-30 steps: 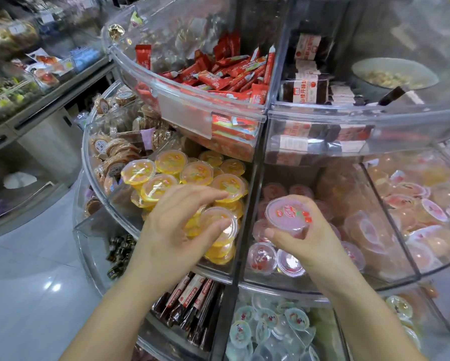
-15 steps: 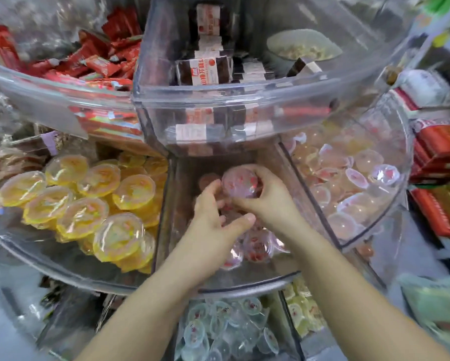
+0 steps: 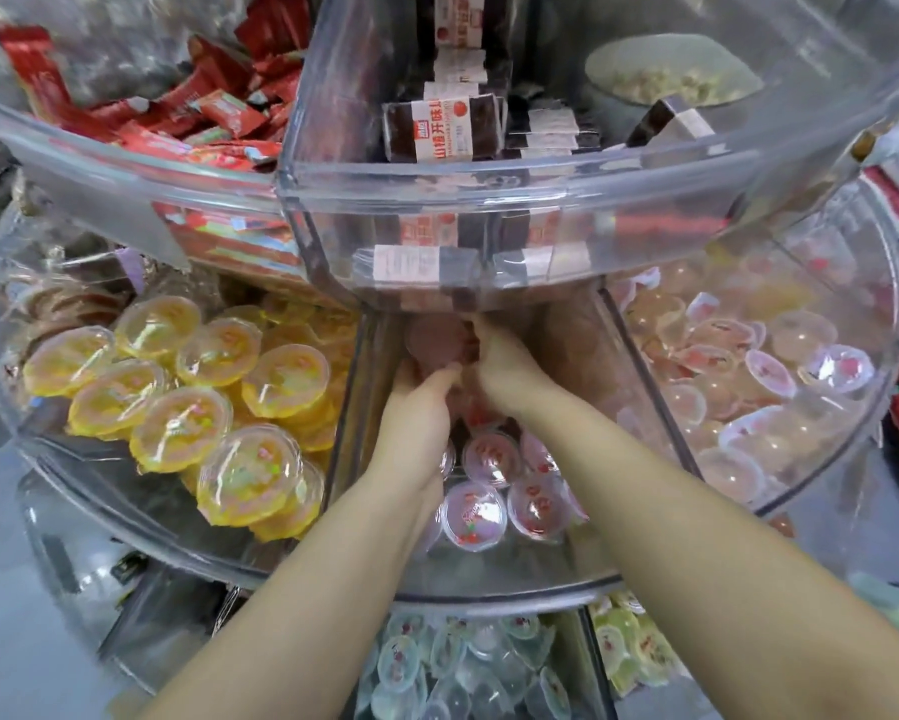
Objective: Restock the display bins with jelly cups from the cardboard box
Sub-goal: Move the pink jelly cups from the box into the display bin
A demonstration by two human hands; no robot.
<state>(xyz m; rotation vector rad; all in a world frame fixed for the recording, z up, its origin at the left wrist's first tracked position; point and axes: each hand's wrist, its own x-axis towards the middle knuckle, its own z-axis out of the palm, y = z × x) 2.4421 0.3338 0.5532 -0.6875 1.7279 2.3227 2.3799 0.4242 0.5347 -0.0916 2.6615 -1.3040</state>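
Deep at the middle bin's [image 3: 494,595] back edge, both hands have pushed further under the upper tier; right hand [image 3: 504,371] and left hand [image 3: 416,407] clamp fingers on a pink jelly cup [image 3: 437,343] (blurred behind plastic).

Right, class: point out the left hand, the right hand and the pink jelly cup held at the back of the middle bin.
left hand [image 3: 420,407], head view, back of the hand.
right hand [image 3: 504,367], head view, back of the hand.
pink jelly cup [image 3: 437,339], head view, its lid.
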